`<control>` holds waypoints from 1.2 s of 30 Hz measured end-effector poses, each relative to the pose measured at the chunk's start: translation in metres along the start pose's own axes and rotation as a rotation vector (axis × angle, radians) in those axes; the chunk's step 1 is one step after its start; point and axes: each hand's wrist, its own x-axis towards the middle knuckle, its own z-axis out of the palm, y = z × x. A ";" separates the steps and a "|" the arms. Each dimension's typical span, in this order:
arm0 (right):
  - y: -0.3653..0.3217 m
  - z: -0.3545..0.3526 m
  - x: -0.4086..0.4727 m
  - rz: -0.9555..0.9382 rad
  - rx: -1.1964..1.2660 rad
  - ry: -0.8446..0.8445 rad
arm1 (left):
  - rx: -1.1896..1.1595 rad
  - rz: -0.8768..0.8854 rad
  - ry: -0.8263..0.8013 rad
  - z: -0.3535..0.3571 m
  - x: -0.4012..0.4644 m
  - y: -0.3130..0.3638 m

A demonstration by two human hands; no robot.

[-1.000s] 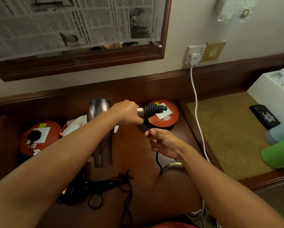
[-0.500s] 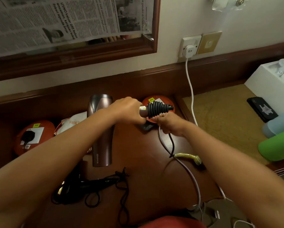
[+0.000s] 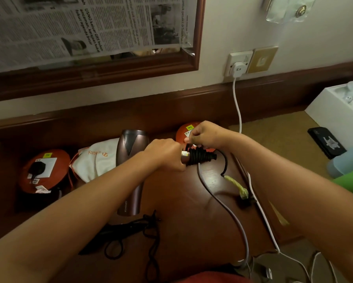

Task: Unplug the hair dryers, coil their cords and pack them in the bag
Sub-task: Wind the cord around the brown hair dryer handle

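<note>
Gripping the handle of the bronze-brown metallic hair dryer (image 3: 131,160) in your left hand (image 3: 164,154), you hold it just above the dark brown wooden desk (image 3: 183,211); fingers are curled fully round the handle end. Barrel points back toward the wall, body runs down toward you. Black cord (image 3: 200,156) is wound in tight turns round the handle end, just right of your left fist. Your right hand (image 3: 205,135) pinches that cord above the coil, fingers closed on it. A loose length arcs right and down to a yellow-green wrapped section (image 3: 236,184) lying on the desk.

A second, black hair dryer (image 3: 112,233) lies on the desk near you, cord loosely tangled beside it.

Writing: small pale lettering along the dryer's body, too small to read. Newspaper sheet (image 3: 85,27) covers the wood-framed mirror; headline partly reads "USNO keluar GRS bukan". White cloth bag (image 3: 96,158) with orange print, illegible, lies beside the barrel.

Two round orange-red pouches: left pouch (image 3: 45,170) carries a white label, a yellow tag and a black plug; right pouch (image 3: 187,132) is partly behind your right hand, yellow tag reads "M4". White open box (image 3: 335,111) at right holds a white object. White charger (image 3: 238,68) sits in the wall socket.
</note>
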 end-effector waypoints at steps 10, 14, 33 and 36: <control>0.006 0.040 -0.029 -0.185 -0.381 0.108 | -0.125 -0.120 -0.058 0.013 0.002 -0.009; 0.016 0.053 -0.031 -0.237 -0.569 0.170 | -0.121 -0.108 -0.062 0.017 0.001 -0.007; 0.014 0.043 -0.038 -0.448 -0.592 0.373 | -0.119 -0.223 0.504 0.030 -0.055 -0.016; 0.014 0.042 -0.045 -0.403 -0.553 0.424 | -0.327 -0.343 0.682 0.043 -0.071 -0.028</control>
